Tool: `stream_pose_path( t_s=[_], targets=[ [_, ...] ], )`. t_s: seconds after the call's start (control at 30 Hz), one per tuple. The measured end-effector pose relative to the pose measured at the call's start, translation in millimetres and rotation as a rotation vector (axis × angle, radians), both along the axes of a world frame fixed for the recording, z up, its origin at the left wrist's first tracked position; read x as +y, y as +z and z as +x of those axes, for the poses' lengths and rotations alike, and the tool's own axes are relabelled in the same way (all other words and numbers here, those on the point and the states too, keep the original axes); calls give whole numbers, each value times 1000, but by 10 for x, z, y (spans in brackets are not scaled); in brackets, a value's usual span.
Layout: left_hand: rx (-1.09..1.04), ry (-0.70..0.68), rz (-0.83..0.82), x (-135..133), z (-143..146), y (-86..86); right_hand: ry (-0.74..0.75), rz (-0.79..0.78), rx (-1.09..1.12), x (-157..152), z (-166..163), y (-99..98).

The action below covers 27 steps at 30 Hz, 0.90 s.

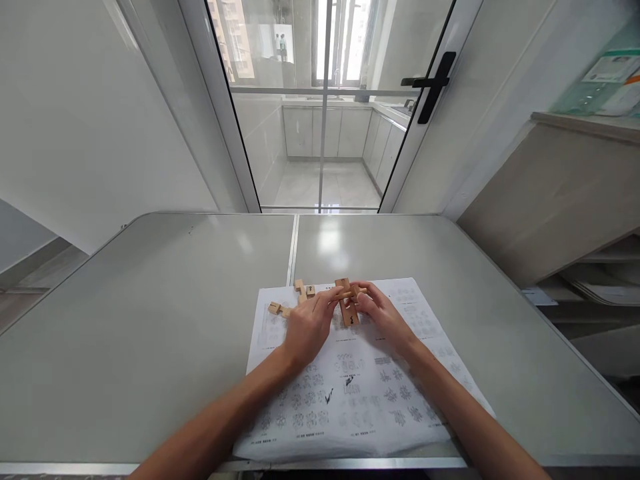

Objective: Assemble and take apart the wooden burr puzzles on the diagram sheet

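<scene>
My left hand [310, 325] and my right hand [381, 313] meet over a printed instruction sheet [350, 393] on a grey table [150, 320]. Together they pinch a small wooden puzzle assembly [347, 301] of crossed notched bars, held just above the sheet. The left fingers grip a horizontal bar from the left; the right fingers close round the upright part from the right. Loose wooden pieces [303, 289] lie on the sheet just left of my left hand, and another wooden piece [275, 308] sits further left near the sheet's edge.
The table has a seam [291, 247] down its middle and a metal rim at the front. Behind it is a glass sliding door [325, 107] with a black handle [434, 81]. A shelf unit with papers [590, 267] stands at the right.
</scene>
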<state>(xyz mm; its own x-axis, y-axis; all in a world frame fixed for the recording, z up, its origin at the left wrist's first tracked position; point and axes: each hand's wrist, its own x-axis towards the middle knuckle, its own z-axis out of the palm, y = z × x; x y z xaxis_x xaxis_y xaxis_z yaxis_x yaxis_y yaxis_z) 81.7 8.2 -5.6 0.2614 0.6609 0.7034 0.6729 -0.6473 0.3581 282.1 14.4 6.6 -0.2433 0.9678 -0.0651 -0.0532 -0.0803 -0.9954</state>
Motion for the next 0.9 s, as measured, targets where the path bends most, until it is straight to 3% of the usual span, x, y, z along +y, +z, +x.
stream_pose_path(
  t_s=[0.43,0.7,0.9],
  targets=[
    [41,86,2,8,-17,-59,-19,42,9,-6,1,41],
    [-40,16,-73,2,-8,-49,9,4,82,33,20,-54],
    [-135,-75,-166,-34,-7,-47,80,-77,211,26,5,14]
  ],
)
